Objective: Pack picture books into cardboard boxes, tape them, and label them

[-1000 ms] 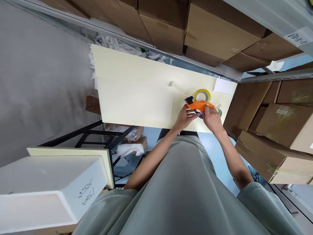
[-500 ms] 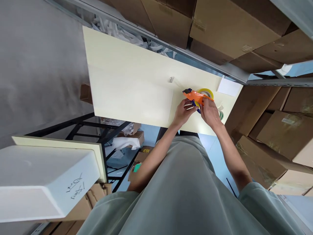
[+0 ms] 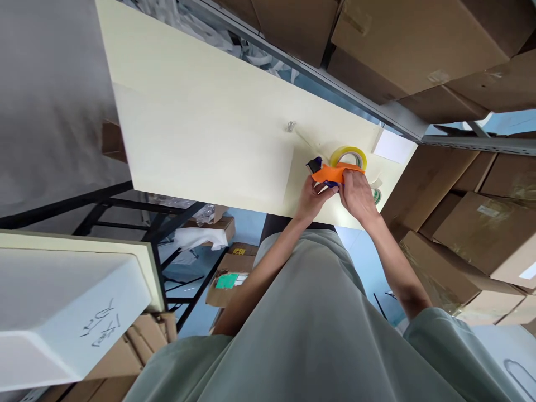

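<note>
Head view: the orange tape dispenser (image 3: 329, 174) is gripped by the right hand (image 3: 358, 192) above the cream tabletop (image 3: 201, 123), near the yellow tape roll (image 3: 347, 150); its underside is met by the curled left hand (image 3: 310, 200), whose grip cannot be told; more roll has just been uncovered as the dispenser was turned, suggesting unfinished adjustment.

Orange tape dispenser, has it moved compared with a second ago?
Yes, slightly left: the orange tape dispenser now reaches farther past the left edge of the yellow tape roll lying on the table.
</note>
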Motion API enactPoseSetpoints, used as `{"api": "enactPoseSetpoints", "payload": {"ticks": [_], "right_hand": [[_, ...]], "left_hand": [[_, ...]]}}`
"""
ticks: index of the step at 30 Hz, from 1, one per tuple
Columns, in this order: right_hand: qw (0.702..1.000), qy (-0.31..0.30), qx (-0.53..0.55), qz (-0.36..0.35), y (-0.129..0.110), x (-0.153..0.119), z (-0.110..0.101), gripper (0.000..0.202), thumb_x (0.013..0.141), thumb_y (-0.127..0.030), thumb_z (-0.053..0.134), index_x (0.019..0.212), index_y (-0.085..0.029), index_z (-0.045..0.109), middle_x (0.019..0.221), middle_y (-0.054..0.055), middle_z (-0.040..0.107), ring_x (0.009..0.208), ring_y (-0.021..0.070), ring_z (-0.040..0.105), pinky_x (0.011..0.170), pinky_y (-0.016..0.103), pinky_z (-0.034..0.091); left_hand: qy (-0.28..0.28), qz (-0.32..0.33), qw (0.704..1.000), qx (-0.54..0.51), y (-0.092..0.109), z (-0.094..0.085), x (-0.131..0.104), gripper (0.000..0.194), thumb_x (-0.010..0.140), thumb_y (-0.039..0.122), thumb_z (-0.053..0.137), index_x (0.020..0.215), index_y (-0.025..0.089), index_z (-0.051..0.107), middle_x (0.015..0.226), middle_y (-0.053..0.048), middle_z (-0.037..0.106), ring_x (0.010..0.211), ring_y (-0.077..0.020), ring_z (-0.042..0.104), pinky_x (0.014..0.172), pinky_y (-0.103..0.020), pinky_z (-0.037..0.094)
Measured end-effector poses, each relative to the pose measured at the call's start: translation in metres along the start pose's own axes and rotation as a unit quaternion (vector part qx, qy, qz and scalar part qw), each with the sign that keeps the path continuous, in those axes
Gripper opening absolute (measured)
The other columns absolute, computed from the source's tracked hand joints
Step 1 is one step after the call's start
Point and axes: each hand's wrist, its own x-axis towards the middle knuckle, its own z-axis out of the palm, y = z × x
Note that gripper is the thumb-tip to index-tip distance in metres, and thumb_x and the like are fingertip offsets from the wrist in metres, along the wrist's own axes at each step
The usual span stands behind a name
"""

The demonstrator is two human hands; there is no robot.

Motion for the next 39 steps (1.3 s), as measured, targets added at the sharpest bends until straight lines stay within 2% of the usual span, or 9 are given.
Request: {"api": "enactPoseSetpoints", "payload": {"ticks": [7, 13, 21, 24, 28, 31, 34, 36, 39], "right_hand": [[0.999, -0.025, -0.047, -0.01, -0.003, 0.001, -0.008, 0.039, 0.111, -0.016, 0.034, 0.143, -0.011, 0.056, 0.124, 0.022, 0.069, 0.123, 0.0372, 0.062, 0.109, 0.057, 0.052], [0.994, -0.055, -0.084, -0.039, 0.001, 0.003, -0.018, 0.041, 0.109, -0.01, 0.034, 0.141, -0.008, 0.059, 0.127, 0.023, 0.069, 0.126, 0.0371, 0.063, 0.112, 0.056, 0.051], [0.99, -0.076, -0.113, -0.043, 0.007, 0.014, -0.015, 0.042, 0.108, -0.009, 0.036, 0.145, -0.007, 0.058, 0.124, 0.023, 0.072, 0.119, 0.0356, 0.066, 0.108, 0.053, 0.052], [0.986, -0.111, -0.116, -0.044, 0.011, 0.021, -0.016, 0.038, 0.107, -0.008, 0.04, 0.139, -0.007, 0.06, 0.12, 0.023, 0.073, 0.116, 0.0349, 0.067, 0.107, 0.05, 0.052], [0.983, -0.149, -0.098, -0.052, 0.019, 0.025, -0.023, 0.029, 0.108, -0.015, 0.047, 0.132, -0.008, 0.061, 0.121, 0.024, 0.073, 0.115, 0.036, 0.067, 0.106, 0.05, 0.051], [0.982, -0.167, -0.072, -0.058, 0.025, 0.021, -0.025, 0.031, 0.106, -0.024, 0.053, 0.132, -0.008, 0.059, 0.124, 0.024, 0.072, 0.118, 0.0381, 0.065, 0.106, 0.053, 0.051], [0.981, -0.173, -0.072, -0.045, 0.027, 0.014, -0.018, 0.044, 0.1, -0.029, 0.063, 0.137, -0.006, 0.056, 0.13, 0.026, 0.07, 0.124, 0.0413, 0.062, 0.109, 0.057, 0.049], [0.984, -0.154, -0.089, -0.03, 0.026, 0.012, -0.008, 0.055, 0.098, -0.031, 0.067, 0.142, -0.002, 0.053, 0.136, 0.03, 0.066, 0.129, 0.0438, 0.06, 0.112, 0.06, 0.047], [0.987, -0.121, -0.109, 0.003, 0.021, 0.015, 0.01, 0.054, 0.097, -0.025, 0.066, 0.142, 0.002, 0.052, 0.134, 0.031, 0.066, 0.128, 0.043, 0.06, 0.113, 0.059, 0.046]], "left_hand": [[-0.003, 0.006, 1.0, -0.026, 0.0, 0.0, -0.002, 0.072, 0.066, 0.034, 0.099, 0.13, 0.029, 0.064, 0.133, -0.007, 0.073, 0.124, -0.0272, 0.072, 0.107, -0.046, 0.061], [0.016, -0.027, 0.996, -0.079, -0.017, 0.01, -0.004, 0.052, 0.066, 0.034, 0.098, 0.11, 0.024, 0.07, 0.111, -0.004, 0.078, 0.117, -0.026, 0.075, 0.111, -0.045, 0.058], [0.02, -0.072, 0.99, -0.121, -0.031, 0.009, 0.007, 0.051, 0.067, 0.036, 0.098, 0.109, 0.024, 0.073, 0.115, -0.003, 0.08, 0.122, -0.0233, 0.073, 0.121, -0.047, 0.055], [0.013, -0.069, 0.99, -0.12, -0.035, 0.009, 0.012, 0.05, 0.066, 0.034, 0.098, 0.109, 0.024, 0.073, 0.117, -0.004, 0.08, 0.124, -0.0245, 0.073, 0.12, -0.048, 0.056], [0.011, -0.046, 0.987, -0.151, -0.042, 0.014, 0.014, 0.052, 0.065, 0.03, 0.096, 0.111, 0.025, 0.071, 0.121, -0.003, 0.079, 0.122, -0.0225, 0.074, 0.118, -0.045, 0.056], [0.015, -0.036, 0.989, -0.141, -0.046, 0.017, 0.015, 0.054, 0.066, 0.031, 0.096, 0.113, 0.024, 0.069, 0.119, -0.003, 0.079, 0.118, -0.0215, 0.075, 0.114, -0.042, 0.057], [0.021, -0.04, 0.991, -0.122, -0.048, 0.018, 0.017, 0.054, 0.064, 0.033, 0.097, 0.11, 0.023, 0.069, 0.111, -0.003, 0.079, 0.111, -0.0213, 0.076, 0.108, -0.04, 0.058], [0.026, -0.046, 0.993, -0.105, -0.05, 0.018, 0.018, 0.054, 0.063, 0.036, 0.098, 0.106, 0.022, 0.068, 0.103, -0.003, 0.079, 0.104, -0.021, 0.076, 0.103, -0.04, 0.059], [0.044, -0.036, 0.996, -0.067, -0.054, 0.017, 0.021, 0.053, 0.064, 0.04, 0.099, 0.098, 0.023, 0.063, 0.086, 0.002, 0.074, 0.096, -0.0195, 0.075, 0.097, -0.037, 0.059]]}}
